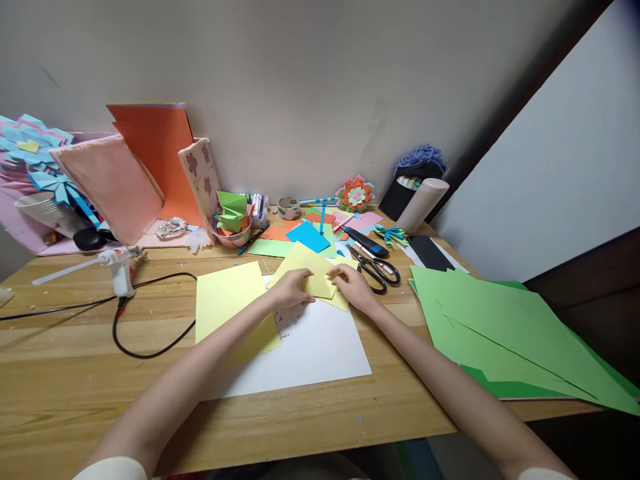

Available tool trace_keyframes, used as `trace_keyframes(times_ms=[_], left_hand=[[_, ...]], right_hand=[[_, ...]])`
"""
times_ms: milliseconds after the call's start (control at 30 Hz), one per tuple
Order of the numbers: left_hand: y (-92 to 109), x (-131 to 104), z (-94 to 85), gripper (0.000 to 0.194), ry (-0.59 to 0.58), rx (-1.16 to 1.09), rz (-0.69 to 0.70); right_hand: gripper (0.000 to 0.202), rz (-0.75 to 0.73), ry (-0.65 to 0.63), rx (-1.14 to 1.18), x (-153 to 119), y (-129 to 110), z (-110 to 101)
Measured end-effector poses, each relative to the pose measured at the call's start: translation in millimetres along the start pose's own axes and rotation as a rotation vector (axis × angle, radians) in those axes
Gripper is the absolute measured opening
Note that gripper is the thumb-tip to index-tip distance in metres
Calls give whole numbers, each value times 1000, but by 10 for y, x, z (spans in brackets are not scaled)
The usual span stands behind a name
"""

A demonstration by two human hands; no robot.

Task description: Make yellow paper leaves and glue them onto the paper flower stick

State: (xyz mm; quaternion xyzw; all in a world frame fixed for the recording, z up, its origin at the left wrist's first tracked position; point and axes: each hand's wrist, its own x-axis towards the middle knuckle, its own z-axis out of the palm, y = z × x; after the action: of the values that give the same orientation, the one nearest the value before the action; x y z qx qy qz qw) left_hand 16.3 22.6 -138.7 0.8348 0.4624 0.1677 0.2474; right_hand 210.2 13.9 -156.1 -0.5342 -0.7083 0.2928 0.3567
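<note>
My left hand (295, 288) grips the left part of a folded light yellow paper (307, 265), thumb toward me. At its right corner, my right hand (350, 285) pinches the same paper between thumb and fingers. Another yellow piece shows beneath it. Under my hands lies a white sheet (320, 353) with small dark marks near my left hand. A larger yellow sheet (225, 300) rests on the white sheet's left part, partly behind my left forearm. Black-handled scissors (379, 272) are just beyond my right hand.
A white glue gun (121, 270) with a looping black cord stands at left. Green sheets (500, 327) overlap at right. Behind my hands are coloured scraps, a blue paper (309, 236), a box cutter (367, 242), a phone (430, 253) and a tape roll (289, 208).
</note>
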Motion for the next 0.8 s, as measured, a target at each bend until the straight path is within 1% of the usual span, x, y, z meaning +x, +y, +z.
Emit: trace_keyframes(times_ms=[33,100,133,167,200,233,300,367,433,533,633,700,733,800], left_hand=[[-9,-7,-15,39,-10,-4,13],[-14,-59,-41,21,-3,-16,69],[-17,-101,-50,16,21,-22,111],[-23,-148,-55,15,57,-28,159],[-33,-197,-56,17,97,-37,207],[-48,-247,-55,22,132,-47,251],[-84,-340,-44,30,154,-63,302],[-116,-422,-29,34,136,-60,298],[-131,-496,-14,36,127,-26,249],[-117,-591,6,37,116,59,190],[-75,-641,9,27,102,124,161],[-45,-639,-5,15,125,123,101],[-31,-629,-16,13,144,110,61],[-12,-597,-38,20,181,73,-28]], right_hand=[[26,-16,-26,6,10,10,-33],[34,-124,-133,-18,-3,4,-125],[36,-201,-204,-47,-24,-10,-174],[36,-279,-267,-88,-51,-28,-217],[37,-345,-308,-135,-80,-49,-249],[37,-390,-322,-182,-107,-69,-266],[34,-443,-291,-266,-146,-95,-253],[22,-487,-266,-331,-159,-96,-193],[15,-525,-267,-365,-153,-77,-123],[19,-536,-259,-369,-142,-51,-54],[19,-506,-244,-370,-144,-64,-36],[18,-456,-216,-353,-147,-85,-27],[17,-418,-194,-327,-147,-93,-19],[15,-329,-149,-249,-139,-98,6]])
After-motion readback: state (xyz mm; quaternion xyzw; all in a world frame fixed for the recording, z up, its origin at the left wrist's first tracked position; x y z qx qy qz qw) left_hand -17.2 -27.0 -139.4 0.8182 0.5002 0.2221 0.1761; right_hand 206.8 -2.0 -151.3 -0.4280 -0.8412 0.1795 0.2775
